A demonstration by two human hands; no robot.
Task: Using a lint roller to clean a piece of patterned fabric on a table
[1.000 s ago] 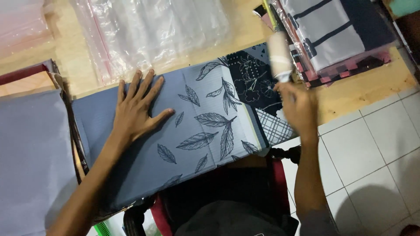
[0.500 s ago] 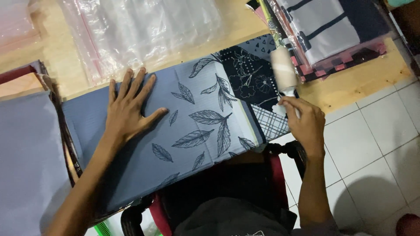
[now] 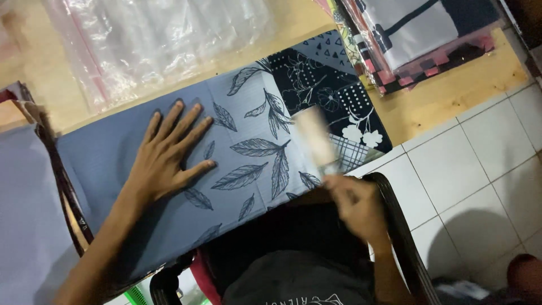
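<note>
Folded fabric (image 3: 248,152) fills the table (image 3: 451,96); plastic bags (image 3: 152,45) crowd behind it.

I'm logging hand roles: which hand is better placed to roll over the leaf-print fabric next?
Probably the right hand: it already holds the pale roller over the folded leaf-print fabric, though blurred. The left hand lies flat, pinning the cloth.

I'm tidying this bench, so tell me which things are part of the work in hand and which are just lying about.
In use:
- folded blue cloth with leaf print, pressed flat by the left hand
- pale roller, blurred, held in the right hand

Lying about:
- clear plastic bags on the wooden table
- bagged cloth stack at the far right
- grey cloth at the left
</note>
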